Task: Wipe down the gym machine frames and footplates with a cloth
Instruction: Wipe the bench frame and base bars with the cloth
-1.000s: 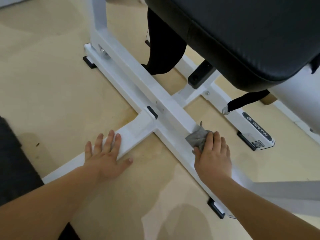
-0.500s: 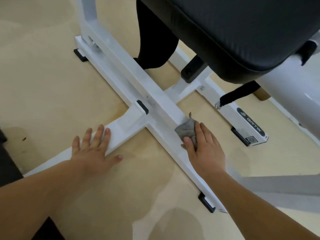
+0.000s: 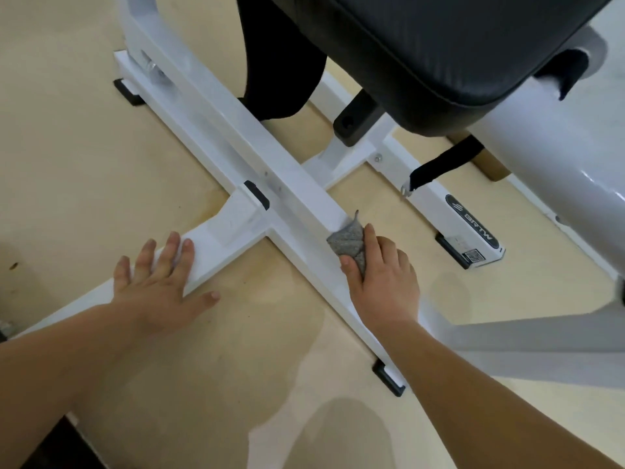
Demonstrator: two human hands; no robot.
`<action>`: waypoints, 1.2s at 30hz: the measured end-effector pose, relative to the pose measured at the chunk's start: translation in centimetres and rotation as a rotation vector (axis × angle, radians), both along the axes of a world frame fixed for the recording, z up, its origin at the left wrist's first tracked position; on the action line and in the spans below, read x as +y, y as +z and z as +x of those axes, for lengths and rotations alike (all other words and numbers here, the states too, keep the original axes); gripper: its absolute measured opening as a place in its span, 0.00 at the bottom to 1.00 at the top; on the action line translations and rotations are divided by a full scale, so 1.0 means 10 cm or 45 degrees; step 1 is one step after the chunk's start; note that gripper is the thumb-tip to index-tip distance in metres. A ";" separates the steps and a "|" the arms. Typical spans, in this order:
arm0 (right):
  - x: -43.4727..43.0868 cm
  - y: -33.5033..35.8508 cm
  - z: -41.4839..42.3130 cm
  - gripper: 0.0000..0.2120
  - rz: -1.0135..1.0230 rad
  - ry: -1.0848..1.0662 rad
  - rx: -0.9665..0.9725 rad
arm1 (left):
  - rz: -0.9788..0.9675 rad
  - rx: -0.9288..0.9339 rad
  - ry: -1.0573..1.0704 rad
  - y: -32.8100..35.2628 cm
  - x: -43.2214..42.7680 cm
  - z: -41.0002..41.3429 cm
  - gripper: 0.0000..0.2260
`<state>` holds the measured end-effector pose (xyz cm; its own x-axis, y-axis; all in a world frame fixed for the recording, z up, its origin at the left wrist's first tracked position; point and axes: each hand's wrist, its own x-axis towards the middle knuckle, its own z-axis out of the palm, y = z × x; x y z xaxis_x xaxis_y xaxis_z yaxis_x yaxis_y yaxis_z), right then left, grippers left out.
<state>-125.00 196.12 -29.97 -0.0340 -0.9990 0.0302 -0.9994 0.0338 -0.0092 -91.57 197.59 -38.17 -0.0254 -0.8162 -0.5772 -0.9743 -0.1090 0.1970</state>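
Note:
A white machine frame lies low on the beige floor, its long base bar (image 3: 243, 143) running from upper left to lower right. A side bar (image 3: 233, 225) branches off toward the lower left. My right hand (image 3: 382, 279) holds a small grey cloth (image 3: 350, 243) against the long bar, thumb and fingers curled round the cloth. My left hand (image 3: 159, 282) rests flat on the side bar, fingers straight and spread, thumb on the floor.
A black padded seat (image 3: 439, 45) overhangs the frame at the top. Below it hang a black strap (image 3: 439, 167) and a black roller stop (image 3: 355, 123). A second white bar with a logo label (image 3: 473, 225) lies to the right. Black rubber feet (image 3: 389, 380) poke out beneath the frame.
My right hand has slid the cloth a little up the long bar toward the junction. My left hand has stayed on the side bar. The view has shifted slightly.

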 end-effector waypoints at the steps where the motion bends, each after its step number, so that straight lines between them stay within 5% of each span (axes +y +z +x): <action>1: 0.10 -0.01 -0.08 0.35 -0.014 -0.034 -0.010 | 0.006 -0.005 0.000 0.00 -0.01 0.00 0.55; 11: 0.56 -0.06 -0.32 0.36 -0.032 -0.311 0.119 | -0.022 0.007 0.008 -0.04 0.03 -0.03 0.50; 25: -0.97 -0.04 0.82 0.32 0.043 0.436 0.147 | 0.051 -0.005 -0.022 0.00 -0.01 -0.03 0.47; 31: -0.50 -0.09 0.15 0.28 -0.033 0.822 0.141 | 0.066 -0.036 -0.038 -0.01 -0.03 0.00 0.50; 36: -0.21 0.08 -0.40 0.28 0.082 0.995 0.491 | 0.076 -0.062 -0.038 0.00 -0.02 -0.01 0.52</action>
